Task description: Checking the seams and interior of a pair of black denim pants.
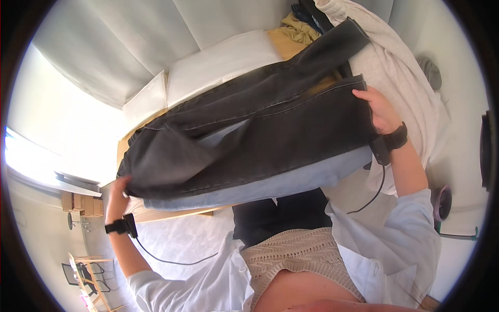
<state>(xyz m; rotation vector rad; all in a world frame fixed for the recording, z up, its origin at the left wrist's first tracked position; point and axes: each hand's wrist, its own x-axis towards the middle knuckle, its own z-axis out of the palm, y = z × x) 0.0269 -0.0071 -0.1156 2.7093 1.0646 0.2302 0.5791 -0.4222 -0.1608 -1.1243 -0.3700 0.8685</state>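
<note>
A pair of black jeans [291, 135] is stretched lengthwise in front of me, waist end at the left and leg ends at the right. My left hand [118, 195] is closed on the waist-end corner, its fingers partly hidden and slightly blurred. At the other end, my right hand [380, 112] grips the hem of the nearer leg, thumb on top. The farther leg lies apart from it, reaching toward the upper right. Light blue denim [260, 192] shows beneath the black jeans along the near edge.
Under the clothes is a tan surface [285, 44] with white padded panels [223, 57] along its back. Crumpled yellowish cloth [301, 28] lies at the far end. A large cream garment or blanket [400, 93] drapes at right. Grey curtains [119, 41] hang behind; a wooden chair [91, 281] stands lower left.
</note>
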